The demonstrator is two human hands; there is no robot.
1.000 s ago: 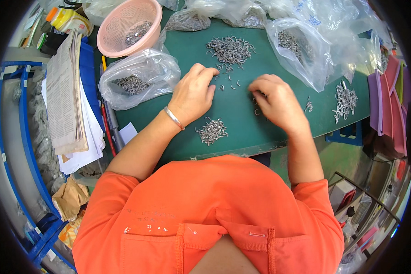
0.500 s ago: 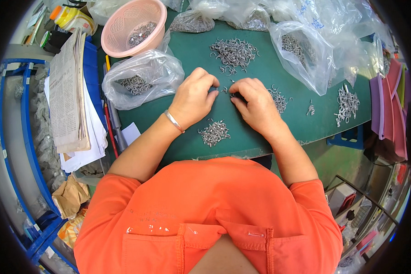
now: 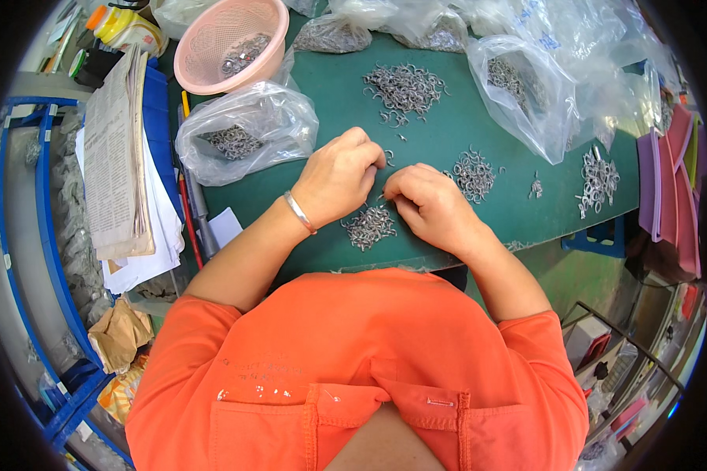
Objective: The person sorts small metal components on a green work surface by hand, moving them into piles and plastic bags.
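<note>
So, left hand (image 3: 342, 174) just beyond the little pile of C-shaped metal bits (image 3: 369, 228), right hand (image 3: 434, 206) beside that pile, both curled, can't tell if anything's pinched, bigger heap (image 3: 404, 88) well beyond it

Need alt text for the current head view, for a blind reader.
A person's left hand and right hand work close together over a green table, near a small pile of curved metal pieces. Around them are other metal piles, plastic bags and a pink basket.
</note>
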